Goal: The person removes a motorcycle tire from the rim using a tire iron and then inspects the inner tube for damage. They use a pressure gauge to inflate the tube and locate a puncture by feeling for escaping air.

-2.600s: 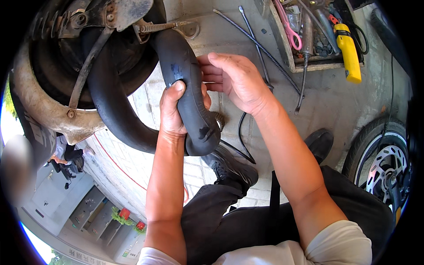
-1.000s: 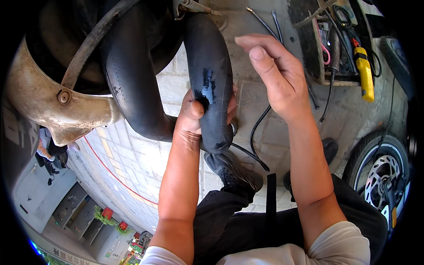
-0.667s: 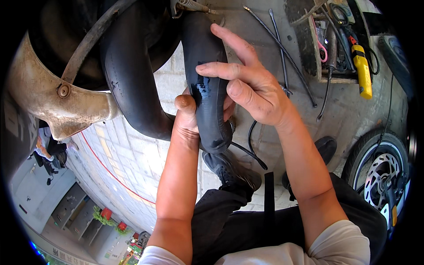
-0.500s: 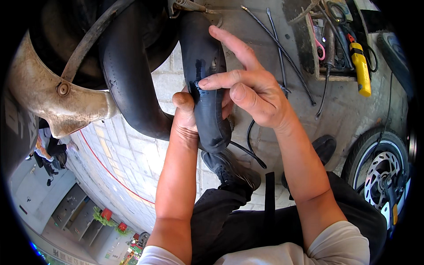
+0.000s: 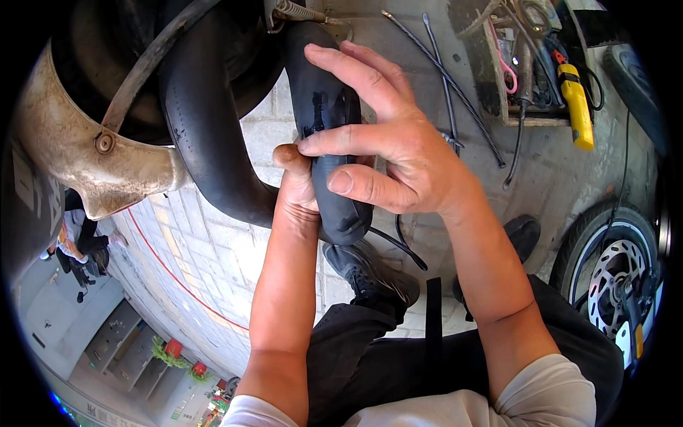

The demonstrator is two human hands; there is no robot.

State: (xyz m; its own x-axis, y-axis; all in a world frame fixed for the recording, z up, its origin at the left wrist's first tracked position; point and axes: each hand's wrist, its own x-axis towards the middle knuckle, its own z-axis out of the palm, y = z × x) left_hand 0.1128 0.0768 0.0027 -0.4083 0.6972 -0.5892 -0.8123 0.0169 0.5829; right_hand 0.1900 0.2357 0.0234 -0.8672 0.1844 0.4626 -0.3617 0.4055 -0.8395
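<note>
A black rubber inner tube [image 5: 306, 78] hangs in a loop from the wheel area at the upper left, its near bend upright before me. My left hand [image 5: 297, 183] is closed around that bend from behind, with the thumb along its left side and the other fingers hidden by the rubber. A dark, wet-looking patch [image 5: 319, 110] marks the tube's upper face. Over the tube lies my right hand [image 5: 405, 146], fingers spread and holding nothing. Its index fingertip reaches the left edge just below the patch, by my left thumb.
Metal rods [image 5: 455, 85] lie crossed on the paved floor to the right. Beyond them stands a wooden toolbox [image 5: 519, 121] with a yellow-handled tool [image 5: 578, 114]. A wheel with a brake disc [image 5: 608, 277] is at the right. A dirty pale metal part [image 5: 107, 167] juts in from the left.
My right hand has moved left across the tube, its index fingertip sliding from the wet patch to the left edge. My left hand keeps its hold.
</note>
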